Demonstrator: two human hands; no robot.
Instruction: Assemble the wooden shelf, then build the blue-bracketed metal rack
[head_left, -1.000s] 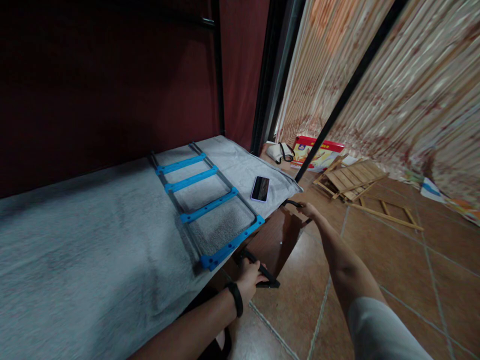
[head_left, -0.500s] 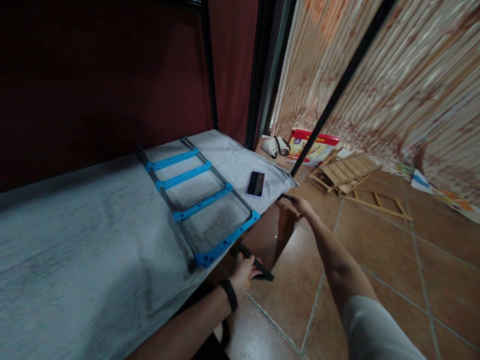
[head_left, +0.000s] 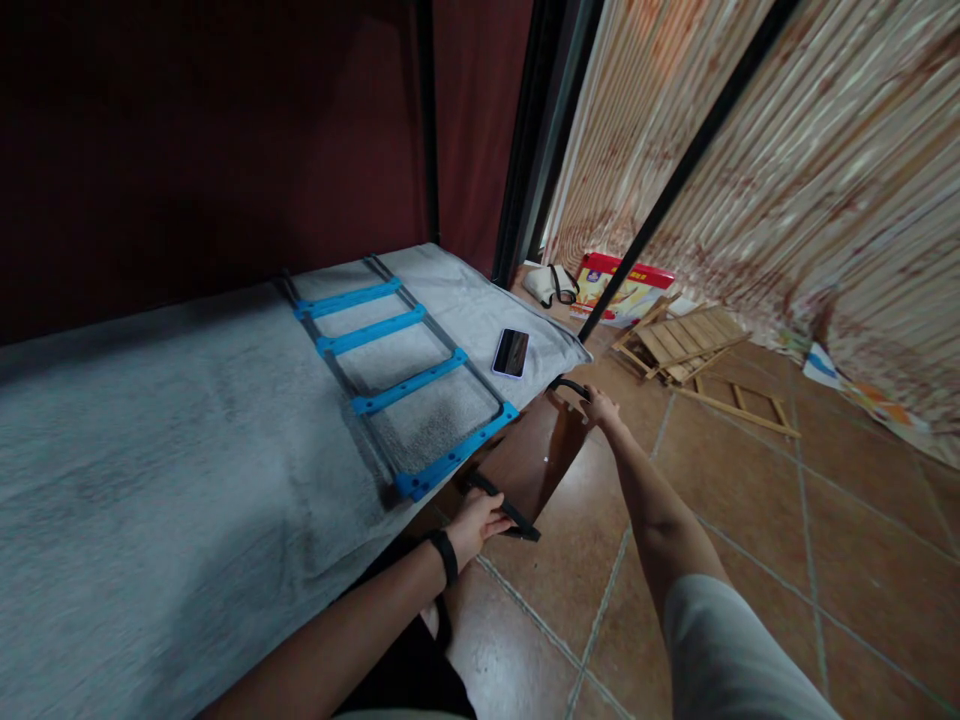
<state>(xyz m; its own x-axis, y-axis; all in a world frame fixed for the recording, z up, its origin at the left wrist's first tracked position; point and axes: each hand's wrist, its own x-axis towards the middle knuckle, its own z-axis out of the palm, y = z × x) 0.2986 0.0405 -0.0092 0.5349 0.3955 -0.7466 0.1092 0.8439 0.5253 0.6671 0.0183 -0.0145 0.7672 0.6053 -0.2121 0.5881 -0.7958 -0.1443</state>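
A brown panel with a smooth top and black bars at both ends juts out from under the edge of the cloth-covered bed. My left hand, with a black band at the wrist, is closed around the near black bar. At the far end, my right hand grips the other black bar; its fingers are partly hidden. The panel's rear part is out of sight beneath the bed. Just above it on the grey cloth lies a blue-runged frame with dark rails.
A phone rests on the cloth near the corner. A black post rises at that corner. On the tiled floor beyond are wooden slatted pieces, a red and yellow box and a white bag. A patterned curtain hangs behind.
My view has shifted slightly, so the bed and the floor things sit a little higher in the picture. Both hands stay on the black bars of the panel.
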